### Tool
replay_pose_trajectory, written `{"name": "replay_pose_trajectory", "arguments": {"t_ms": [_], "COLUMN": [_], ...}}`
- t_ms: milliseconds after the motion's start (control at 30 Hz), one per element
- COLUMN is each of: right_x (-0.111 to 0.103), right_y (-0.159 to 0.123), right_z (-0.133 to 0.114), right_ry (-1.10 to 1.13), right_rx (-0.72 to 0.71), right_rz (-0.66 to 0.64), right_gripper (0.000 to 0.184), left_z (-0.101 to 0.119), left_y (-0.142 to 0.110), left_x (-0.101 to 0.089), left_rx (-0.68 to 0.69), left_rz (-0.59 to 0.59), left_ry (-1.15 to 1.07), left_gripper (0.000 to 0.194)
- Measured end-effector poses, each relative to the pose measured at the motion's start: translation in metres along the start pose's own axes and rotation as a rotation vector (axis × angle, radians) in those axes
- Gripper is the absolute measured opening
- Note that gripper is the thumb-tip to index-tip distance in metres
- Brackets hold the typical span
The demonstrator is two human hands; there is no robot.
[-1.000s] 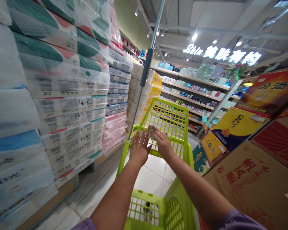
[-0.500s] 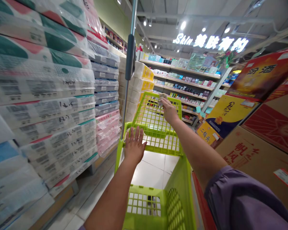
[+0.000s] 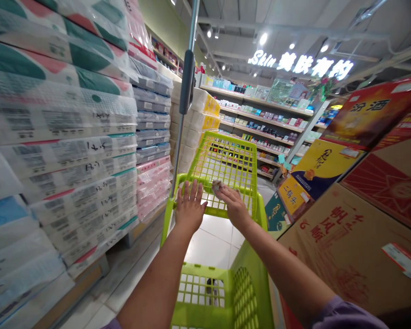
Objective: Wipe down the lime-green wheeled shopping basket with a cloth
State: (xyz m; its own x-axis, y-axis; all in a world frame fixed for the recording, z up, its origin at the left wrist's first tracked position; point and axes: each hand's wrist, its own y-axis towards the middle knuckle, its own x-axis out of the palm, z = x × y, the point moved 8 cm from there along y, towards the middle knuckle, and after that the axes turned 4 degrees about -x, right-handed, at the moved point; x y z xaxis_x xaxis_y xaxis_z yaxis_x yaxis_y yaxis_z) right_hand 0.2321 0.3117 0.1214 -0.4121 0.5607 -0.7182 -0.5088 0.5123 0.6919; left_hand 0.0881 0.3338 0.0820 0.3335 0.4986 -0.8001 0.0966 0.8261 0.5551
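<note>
A lime-green plastic shopping cart (image 3: 256, 260) with grid panels stands in front of me. My left hand (image 3: 191, 208) lies on the cart's left side near the crossbar, fingers stretched out and holding nothing. In my right hand (image 3: 237, 206) is a crumpled, light-coloured cloth (image 3: 218, 185), pressed at the crossbar below the upright grid panel (image 3: 228, 141). The right fingers reach over the cloth and partly hide it. A metal pole with a dark grey sleeve (image 3: 187, 82) rises from the cart's left side, just beyond my left hand.
Wrapped tissue packs (image 3: 85, 160) are stacked high along the left on low wooden pallets. Printed cartons (image 3: 342, 246) are piled close on the right. Shelves of small boxes (image 3: 260, 114) stand ahead under a lit sign. White floor tiles (image 3: 208, 242) show through the cart.
My right hand has come down and nearer with the cloth, from the grid panel's top edge to the crossbar. My left hand stays nearly in place.
</note>
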Motion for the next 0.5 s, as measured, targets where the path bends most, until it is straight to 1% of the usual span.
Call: {"name": "replay_pose_trajectory", "arguments": {"t_ms": [133,200,233,267,333,433,500], "right_x": [0.002,0.0,-0.003,-0.01,-0.032,-0.068,-0.082], "right_y": [-0.026,-0.028,-0.024,-0.017,0.006,0.046,0.067], "right_z": [-0.022,-0.023,-0.019,-0.011,0.014,0.064,0.099], "right_ry": [0.072,0.09,0.087,0.076,0.037,-0.019,-0.056], "right_rx": [-0.088,-0.101,-0.093,-0.075,-0.005,0.125,0.223], "right_rz": [0.006,-0.018,-0.015,0.007,0.107,0.296,0.383], "right_gripper": [0.051,0.05,0.05,0.051,0.05,0.044,0.041], "left_z": [0.0,0.0,0.0,0.0,0.0,0.001,0.001], "left_y": [0.0,0.0,0.0,0.0,0.0,0.001,0.001], "left_x": [0.0,0.0,0.0,0.0,0.001,0.002,0.002], "left_rx": [0.001,-0.002,-0.003,-0.003,-0.004,-0.001,-0.001], "left_rz": [-0.033,-0.034,-0.031,-0.028,-0.026,-0.028,-0.028], "left_ry": [0.005,0.012,0.016,0.02,0.026,0.028,0.029], "left_gripper": [0.068,0.068,0.068,0.068,0.068,0.068,0.068]}}
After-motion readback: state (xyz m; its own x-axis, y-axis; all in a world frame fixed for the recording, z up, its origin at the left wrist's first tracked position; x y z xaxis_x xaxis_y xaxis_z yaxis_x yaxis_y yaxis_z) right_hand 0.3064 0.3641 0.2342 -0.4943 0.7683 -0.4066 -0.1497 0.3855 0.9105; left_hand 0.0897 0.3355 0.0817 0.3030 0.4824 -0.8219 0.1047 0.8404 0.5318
